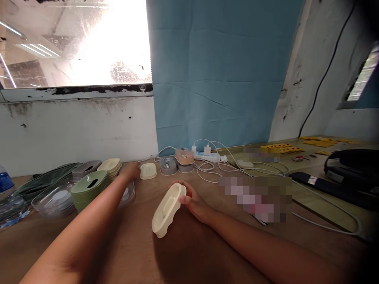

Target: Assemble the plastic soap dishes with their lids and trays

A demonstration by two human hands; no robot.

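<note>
At the far left, a bottle (8, 201) is seen beside a green bag (44, 181) and a clear tub (59, 203). Next to the tub, a green box (90, 191) is set in front of a grey one, with a cream stack (111, 166) just beyond. By the stack, the left hand (129, 170) is blurred; whether anything is gripped cannot be told. To its right, a cream piece (148, 170) is laid on the brown table (133, 244). Nearer the front, a cream tray (167, 209) is held tilted, its upper end pinched between thumb and fingers of the right hand (191, 201). Behind, two small boxes (168, 165) are placed near a power strip (207, 156), into which white plugs (207, 150) are pushed. Farther right, yellow parts (281, 148) are spread.
</note>
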